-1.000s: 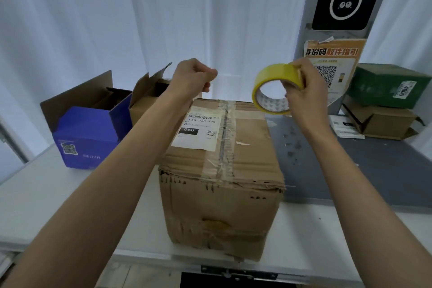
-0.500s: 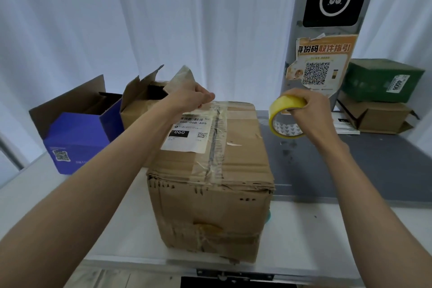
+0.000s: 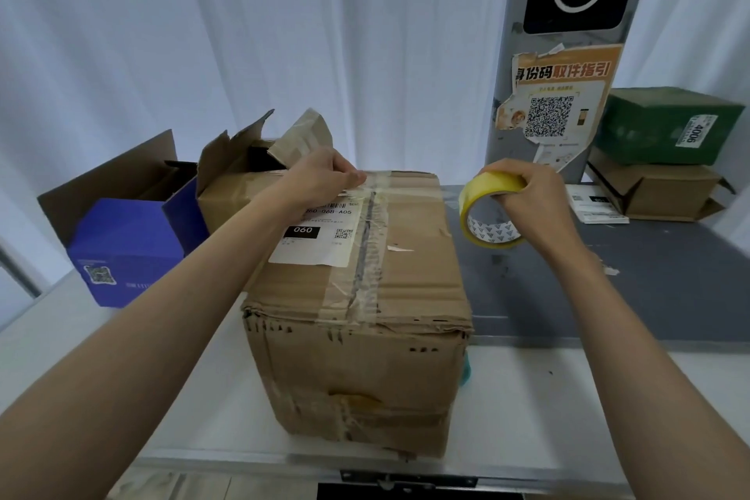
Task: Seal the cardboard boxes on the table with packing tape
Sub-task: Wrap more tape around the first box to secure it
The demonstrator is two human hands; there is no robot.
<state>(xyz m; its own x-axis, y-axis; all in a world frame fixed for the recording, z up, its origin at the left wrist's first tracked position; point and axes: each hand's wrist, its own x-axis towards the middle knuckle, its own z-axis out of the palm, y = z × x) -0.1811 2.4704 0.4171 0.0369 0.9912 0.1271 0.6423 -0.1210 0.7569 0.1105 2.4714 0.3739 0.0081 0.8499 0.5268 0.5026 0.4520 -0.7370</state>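
Note:
A worn brown cardboard box (image 3: 410, 296) stands in the middle of the table, flaps down, with a white label and old tape along its top seam. My left hand (image 3: 320, 179) pinches the clear tape end against the far top of the box near the seam. A strip of clear tape (image 3: 418, 190) stretches right across the far top edge to the yellow tape roll (image 3: 489, 215). My right hand (image 3: 527, 195) grips that roll, held in the air just right of the box.
An open blue box (image 3: 121, 248) and an open brown box (image 3: 231, 175) stand at the left behind the main box. A green box (image 3: 665, 126) sits on a brown box (image 3: 665, 191) at the back right. A grey post with a poster (image 3: 556, 101) rises behind the dark mat (image 3: 608, 296).
Both hands have come down from above the box. My left hand now holds the tape end on the box top, and my right hand has lowered the roll beside the box.

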